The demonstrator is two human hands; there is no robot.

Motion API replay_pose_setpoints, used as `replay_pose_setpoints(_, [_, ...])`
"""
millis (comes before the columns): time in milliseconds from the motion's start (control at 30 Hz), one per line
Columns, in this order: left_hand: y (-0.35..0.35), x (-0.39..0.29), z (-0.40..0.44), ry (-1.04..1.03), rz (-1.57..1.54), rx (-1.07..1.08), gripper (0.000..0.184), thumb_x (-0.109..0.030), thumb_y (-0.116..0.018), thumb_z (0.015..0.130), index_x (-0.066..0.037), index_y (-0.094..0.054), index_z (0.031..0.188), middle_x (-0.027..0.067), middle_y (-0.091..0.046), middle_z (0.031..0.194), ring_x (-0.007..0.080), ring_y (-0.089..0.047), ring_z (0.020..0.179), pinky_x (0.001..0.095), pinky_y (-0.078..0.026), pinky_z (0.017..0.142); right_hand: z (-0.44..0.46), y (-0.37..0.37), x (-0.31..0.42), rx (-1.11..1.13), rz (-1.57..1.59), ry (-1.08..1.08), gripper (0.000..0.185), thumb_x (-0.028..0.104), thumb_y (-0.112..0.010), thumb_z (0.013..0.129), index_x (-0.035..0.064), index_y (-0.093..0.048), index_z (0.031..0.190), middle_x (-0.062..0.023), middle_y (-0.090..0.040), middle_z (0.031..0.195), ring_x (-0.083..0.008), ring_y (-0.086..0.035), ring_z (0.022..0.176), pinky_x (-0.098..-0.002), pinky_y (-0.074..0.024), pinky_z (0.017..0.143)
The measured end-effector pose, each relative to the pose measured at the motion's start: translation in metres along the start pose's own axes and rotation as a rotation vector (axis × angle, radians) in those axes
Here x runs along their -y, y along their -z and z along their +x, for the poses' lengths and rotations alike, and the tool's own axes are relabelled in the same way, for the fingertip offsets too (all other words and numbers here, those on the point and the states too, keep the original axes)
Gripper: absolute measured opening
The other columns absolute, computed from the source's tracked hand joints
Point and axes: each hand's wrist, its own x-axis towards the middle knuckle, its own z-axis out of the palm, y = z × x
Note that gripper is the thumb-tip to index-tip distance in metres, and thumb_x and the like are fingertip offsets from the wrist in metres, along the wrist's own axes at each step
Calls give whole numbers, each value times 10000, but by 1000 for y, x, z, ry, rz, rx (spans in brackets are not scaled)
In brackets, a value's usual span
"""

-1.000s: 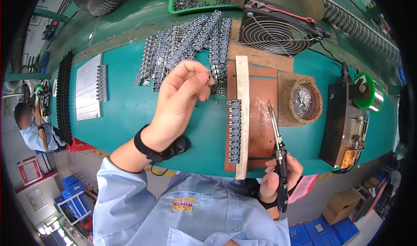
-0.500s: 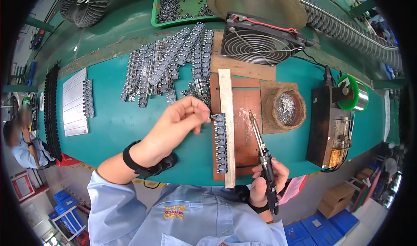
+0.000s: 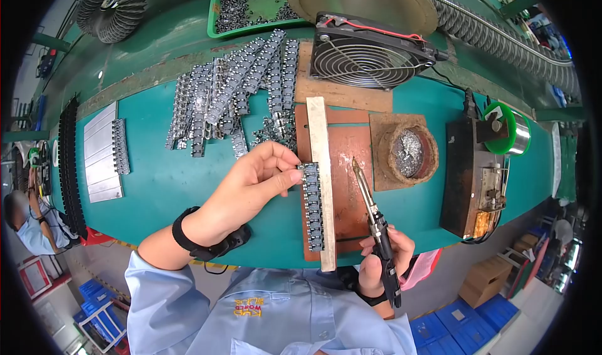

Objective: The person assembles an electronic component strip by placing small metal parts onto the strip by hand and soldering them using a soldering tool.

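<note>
While the strip of dark components [image 3: 313, 211] lies lengthwise on the reddish-brown board [image 3: 346, 198], against the left side of the pale bar [image 3: 320, 142], the left hand [image 3: 260, 176] touches its far end. Left fingers: thumb and forefinger drawn nearly together, the others curled; whether the tips pinch the strip's end or a small part beside it cannot be told. Right hand [image 3: 402, 247]: fingers closed round the black handle of a soldering iron [image 3: 379, 228], thumb opposite; the iron's tip points away from the body, over the board, apart from the strip. Palm: hidden behind the handle. Further strips [image 3: 210, 98]: heaped on the tabletop [image 3: 179, 195], overlapping, the lower ones partly covered. Green tray [image 3: 257, 7] and round metal dish [image 3: 370, 1]: cut off at the top. Co-worker [image 3: 41, 233]: at the left edge, small and distorted.
</note>
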Motion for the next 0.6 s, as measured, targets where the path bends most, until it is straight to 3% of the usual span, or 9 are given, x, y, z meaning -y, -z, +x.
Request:
replay_pose_setpoints(33, [0, 0, 1, -10, -2, 0, 145, -128, -545, 858, -44, -493, 965, 2, -549, 856, 59, -493, 740, 192, -395, 668, 0, 2, 0, 56, 31, 21, 494, 207, -665, 761, 5, -388, 1117, -137, -505, 842, -147, -528, 620, -231, -425, 555])
replay_pose_setpoints(200, [7, -1, 3, 63, -5, 70, 130, -152, -539, 864, -38, -516, 921, 9, -564, 809, 60, -502, 682, 195, -404, 642, 1, 0, 0, 73, -15, 39, 500, 229, -669, 762, 6, -390, 1112, -142, -511, 850, -143, -525, 612, -230, -421, 548])
replay_pose_setpoints(300, [12, 0, 5, 108, 32, 141, 139, -159, -517, 880, -23, -545, 879, 8, -579, 776, 56, -501, 649, 201, -418, 612, 2, -14, 5, -132, -88, -55, 572, 422, -639, 739, -6, -425, 1054, -83, -521, 682, -109, -483, 520, -209, -386, 528])
replay_pose_setpoints(600, [18, 7, 6, 58, -31, 188, 164, -178, -528, 874, -17, -562, 874, 31, -606, 780, 73, -525, 646, 201, -438, 618, 0, -16, 5, -153, -101, -70, 581, 427, -643, 737, -5, -422, 1057, -66, -510, 647, -109, -473, 532, -205, -383, 557])
